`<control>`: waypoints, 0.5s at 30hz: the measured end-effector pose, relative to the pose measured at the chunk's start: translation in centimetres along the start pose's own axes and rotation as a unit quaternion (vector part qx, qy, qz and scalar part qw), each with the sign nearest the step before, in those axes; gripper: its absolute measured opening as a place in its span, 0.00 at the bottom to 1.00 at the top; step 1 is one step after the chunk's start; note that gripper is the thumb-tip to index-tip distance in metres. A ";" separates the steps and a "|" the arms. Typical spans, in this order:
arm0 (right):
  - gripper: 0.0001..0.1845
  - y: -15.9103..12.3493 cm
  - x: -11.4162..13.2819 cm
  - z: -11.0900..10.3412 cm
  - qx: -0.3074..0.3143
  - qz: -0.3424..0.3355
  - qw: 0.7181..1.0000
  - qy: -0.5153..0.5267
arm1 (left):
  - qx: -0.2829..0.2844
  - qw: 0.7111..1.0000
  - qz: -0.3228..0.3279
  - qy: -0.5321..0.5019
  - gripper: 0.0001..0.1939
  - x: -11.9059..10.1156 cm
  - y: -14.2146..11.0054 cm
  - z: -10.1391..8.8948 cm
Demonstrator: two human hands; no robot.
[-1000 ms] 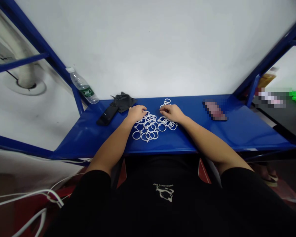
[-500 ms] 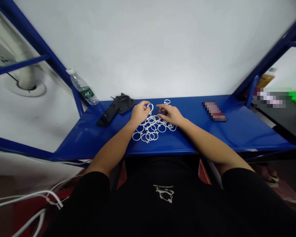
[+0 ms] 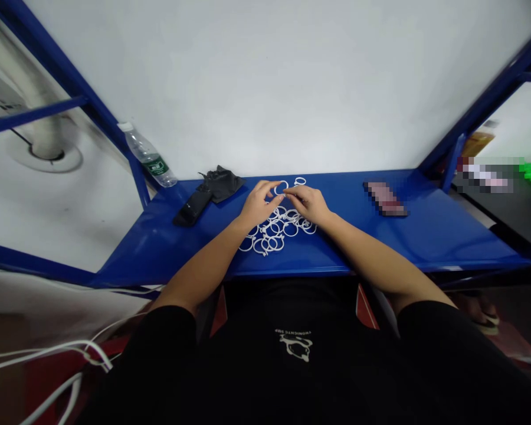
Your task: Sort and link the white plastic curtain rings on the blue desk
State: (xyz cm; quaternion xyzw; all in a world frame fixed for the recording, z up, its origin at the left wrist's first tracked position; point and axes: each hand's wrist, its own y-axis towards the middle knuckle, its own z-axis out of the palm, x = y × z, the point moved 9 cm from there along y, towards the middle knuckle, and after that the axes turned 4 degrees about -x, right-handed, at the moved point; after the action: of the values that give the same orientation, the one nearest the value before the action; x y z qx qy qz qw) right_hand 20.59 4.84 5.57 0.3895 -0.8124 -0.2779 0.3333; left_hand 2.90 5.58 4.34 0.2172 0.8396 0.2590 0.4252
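Between my two hands a white curtain ring (image 3: 282, 181) is held up over the blue shelf. My left hand (image 3: 257, 203) grips its left side with thumb and fingers. From the right, the fingertips of my right hand (image 3: 308, 202) pinch the ring's lower right part. Below them lies a loose pile of several white curtain rings (image 3: 272, 229), some overlapping, with small eyelets; my hands partly cover it. One more white ring (image 3: 300, 181) lies apart at the back, just beyond my right hand.
The blue shelf (image 3: 336, 254) meets a white wall. At its left stand a plastic bottle (image 3: 148, 158), a black phone (image 3: 192, 208) and a crumpled black bag (image 3: 223, 184). A pixelated pink phone-like object (image 3: 384, 199) lies on the right. Blue frame bars rise at both sides.
My left hand has moved right with the ring, and my right hand has closed its fingers onto it. The ring now sits between both hands.
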 end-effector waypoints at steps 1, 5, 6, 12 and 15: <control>0.16 0.0 -0.2 -0.2 -0.007 0.005 1.000 0.003 | -0.006 1.000 0.025 0.004 0.20 -0.3 0.0 -0.1; 0.17 0.0 0.2 -0.3 -0.018 -0.006 1.000 0.024 | -0.004 0.996 0.087 0.007 0.14 -1.1 -0.2 -0.1; 0.17 0.0 0.3 -0.4 -0.019 -0.011 0.999 0.030 | -0.007 0.996 0.092 0.005 0.12 -1.1 -0.2 -0.1; 0.18 0.1 0.5 -0.2 -0.010 -0.019 0.999 0.046 | -0.018 0.994 0.110 0.019 0.06 -1.4 -0.3 -0.4; 0.18 0.1 0.3 -0.3 -0.020 -0.014 0.999 0.040 | -0.021 0.992 0.124 0.025 0.05 -1.8 -0.4 -0.4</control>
State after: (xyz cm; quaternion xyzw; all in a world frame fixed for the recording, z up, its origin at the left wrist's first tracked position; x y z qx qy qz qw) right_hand 20.65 4.59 5.96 0.4053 -0.7869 -0.2831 0.3694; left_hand 3.48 4.15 5.42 0.3042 0.8110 0.3326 0.3729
